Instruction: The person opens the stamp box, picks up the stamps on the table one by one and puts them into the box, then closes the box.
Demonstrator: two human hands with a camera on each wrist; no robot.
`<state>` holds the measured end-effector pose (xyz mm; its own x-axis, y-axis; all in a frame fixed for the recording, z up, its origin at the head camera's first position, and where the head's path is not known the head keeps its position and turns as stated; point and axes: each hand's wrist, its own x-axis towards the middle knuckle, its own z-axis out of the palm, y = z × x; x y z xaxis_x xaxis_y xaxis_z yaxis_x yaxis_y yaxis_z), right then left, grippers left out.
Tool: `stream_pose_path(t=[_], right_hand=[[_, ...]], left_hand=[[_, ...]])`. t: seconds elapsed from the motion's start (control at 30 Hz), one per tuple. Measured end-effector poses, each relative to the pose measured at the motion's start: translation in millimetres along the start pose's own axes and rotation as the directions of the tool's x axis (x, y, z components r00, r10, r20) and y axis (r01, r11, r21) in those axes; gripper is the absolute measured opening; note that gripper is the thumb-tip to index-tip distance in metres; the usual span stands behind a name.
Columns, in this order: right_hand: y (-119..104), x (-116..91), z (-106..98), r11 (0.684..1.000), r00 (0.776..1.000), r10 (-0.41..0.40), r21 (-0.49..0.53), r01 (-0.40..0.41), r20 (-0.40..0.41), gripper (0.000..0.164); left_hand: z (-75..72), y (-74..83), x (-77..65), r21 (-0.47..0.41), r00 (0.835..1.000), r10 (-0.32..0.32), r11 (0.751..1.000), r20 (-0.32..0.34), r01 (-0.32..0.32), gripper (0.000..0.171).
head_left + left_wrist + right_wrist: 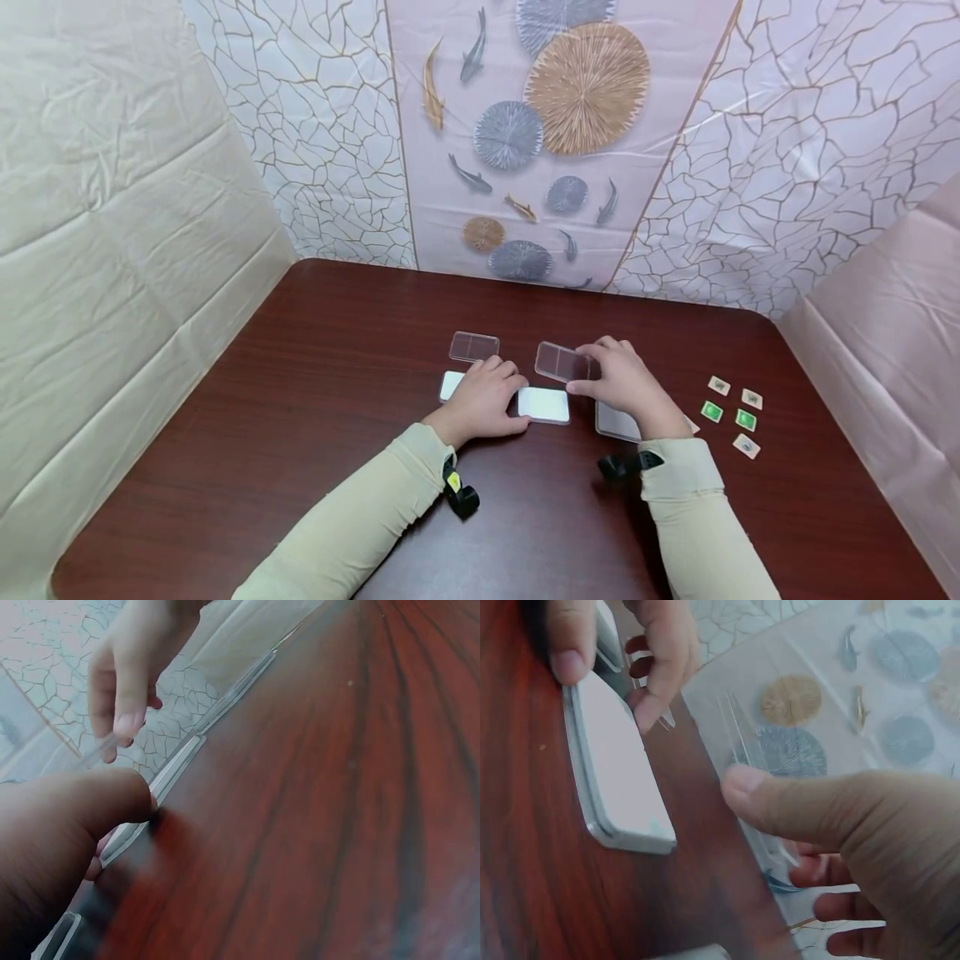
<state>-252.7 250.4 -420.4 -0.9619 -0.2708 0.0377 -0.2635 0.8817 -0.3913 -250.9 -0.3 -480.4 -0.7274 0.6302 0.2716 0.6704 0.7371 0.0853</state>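
My left hand (487, 402) grips the left end of a shallow clear box with a white top or contents (545, 405), thumb on the near edge and fingers on the far side. Behind that box, my right hand (621, 377) pinches a clear plastic lid (558, 362) by its right end. In the right wrist view the lid (742, 742) is tilted and apart from the white box (619, 761). A second white box (450, 386) lies partly hidden behind my left hand. Under my right wrist lies a third box (617, 422), greyish and partly covered.
Another clear lid (474, 346) lies flat behind my left hand. To the right are several small square tiles, among them a green tile (712, 412) and a pale tile (746, 446). A patterned cloth wall (337, 167) rises at the table's back edge.
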Motion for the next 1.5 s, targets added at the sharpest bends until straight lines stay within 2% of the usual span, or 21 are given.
stream_pose_path(t=[0.17, 0.43, 1.33, 1.5], right_hand=[[2.5, 21.5, 14.8, 0.999, 0.999, 0.046, 0.006, -0.046, -0.025, 0.065], [2.1, 40.4, 38.9, 0.997, 0.997, 0.072, 0.022, -0.073, 0.028, 0.065], [9.5, 42.5, 47.1, 0.994, 0.995, 0.094, 0.061, -0.095, 0.027, 0.07], [13.8, 35.3, 38.8, 0.99, 0.999, 0.042, 0.137, -0.042, 0.007, 0.073]], left_hand=[[0.1, -2.6, -1.1, -0.002, 1.0, 0.005, 1.0, -0.001, -0.005, 0.053], [1.5, -2.7, -0.1, -0.013, 1.0, -0.005, 1.0, 0.024, 0.005, 0.056], [-0.5, 0.6, -0.4, -0.013, 0.999, -0.016, 1.0, 0.045, 0.016, 0.056], [-1.4, 0.0, -1.8, -0.028, 0.999, -0.025, 0.999, 0.041, 0.026, 0.061]])
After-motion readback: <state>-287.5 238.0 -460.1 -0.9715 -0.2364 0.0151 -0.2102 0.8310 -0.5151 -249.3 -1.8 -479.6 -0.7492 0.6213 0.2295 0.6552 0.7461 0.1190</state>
